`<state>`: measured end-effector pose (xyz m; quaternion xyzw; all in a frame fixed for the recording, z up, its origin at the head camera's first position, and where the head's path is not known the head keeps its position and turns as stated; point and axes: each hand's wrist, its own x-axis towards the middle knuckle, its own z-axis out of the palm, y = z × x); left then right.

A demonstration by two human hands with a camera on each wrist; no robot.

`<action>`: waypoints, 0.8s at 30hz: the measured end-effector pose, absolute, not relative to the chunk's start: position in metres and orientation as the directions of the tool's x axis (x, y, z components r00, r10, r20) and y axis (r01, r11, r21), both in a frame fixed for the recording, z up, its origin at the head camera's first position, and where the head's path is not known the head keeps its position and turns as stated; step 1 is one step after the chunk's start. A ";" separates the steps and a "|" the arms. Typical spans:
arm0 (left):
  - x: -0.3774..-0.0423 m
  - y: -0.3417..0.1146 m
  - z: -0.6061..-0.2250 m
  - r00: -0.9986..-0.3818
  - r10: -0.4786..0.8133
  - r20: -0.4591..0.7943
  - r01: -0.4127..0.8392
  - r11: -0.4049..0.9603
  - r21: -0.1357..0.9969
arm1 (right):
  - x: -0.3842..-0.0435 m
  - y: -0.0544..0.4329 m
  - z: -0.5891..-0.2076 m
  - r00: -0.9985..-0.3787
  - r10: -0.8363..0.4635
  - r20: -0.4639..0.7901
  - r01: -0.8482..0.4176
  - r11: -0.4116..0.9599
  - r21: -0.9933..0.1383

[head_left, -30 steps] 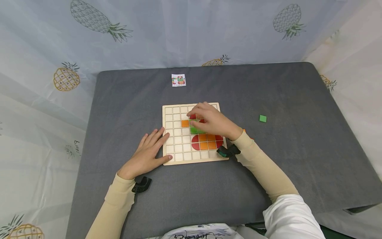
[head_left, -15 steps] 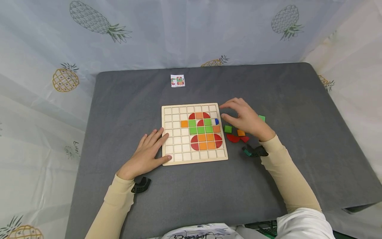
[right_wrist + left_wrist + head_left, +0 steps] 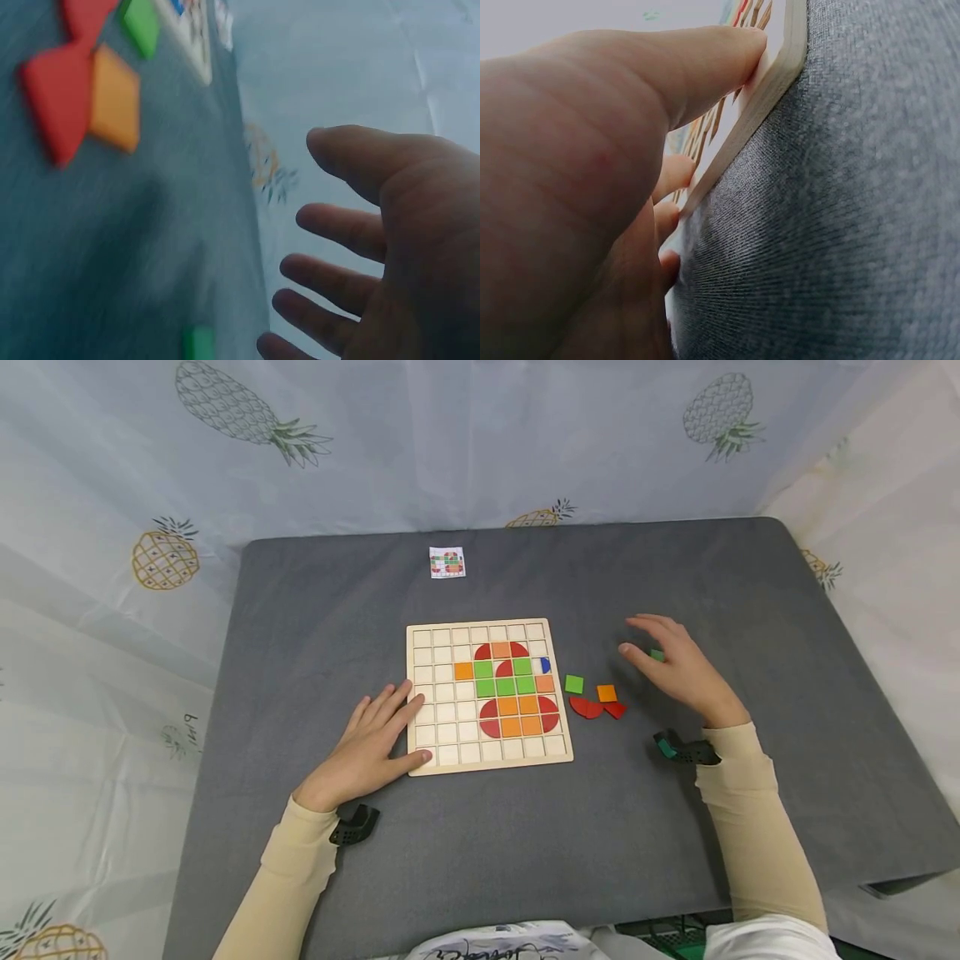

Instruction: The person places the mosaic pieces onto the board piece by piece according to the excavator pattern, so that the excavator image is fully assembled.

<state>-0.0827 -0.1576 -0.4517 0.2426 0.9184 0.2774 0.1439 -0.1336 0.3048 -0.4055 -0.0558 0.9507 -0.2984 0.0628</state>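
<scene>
A wooden grid board (image 3: pixel 446 731) lies on the grey table, with green, orange and red tiles and one blue piece set in its cells. The left hand (image 3: pixel 367 752) rests on the board's left edge, fingers spread; in the left wrist view its thumb (image 3: pixel 705 67) touches the rim. Off to the board's right, the right hand (image 3: pixel 682 668) hovers with parted fingers and holds nothing. A loose green tile (image 3: pixel 657 655) lies partly hidden beside that hand. In the right wrist view the same green tile (image 3: pixel 199 345) shows at the bottom, apart from the fingers.
Loose by the board's right edge are a green tile (image 3: pixel 573 684), an orange tile (image 3: pixel 606 693) and red curved pieces (image 3: pixel 586 707). A small pattern card (image 3: pixel 447 562) lies near the table's far edge. Pineapple-printed curtains (image 3: pixel 480 443) surround the table.
My right hand has left the board and moved right, toward the far green tile, uncovering the tiles and loose pieces. The left hand has stayed on the board's edge.
</scene>
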 end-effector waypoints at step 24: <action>-0.083 -0.158 -0.452 -0.839 0.525 -0.139 0.363 0.732 0.576 | -0.130 0.336 -0.416 -0.970 -0.150 -0.193 -0.071 0.928 -0.367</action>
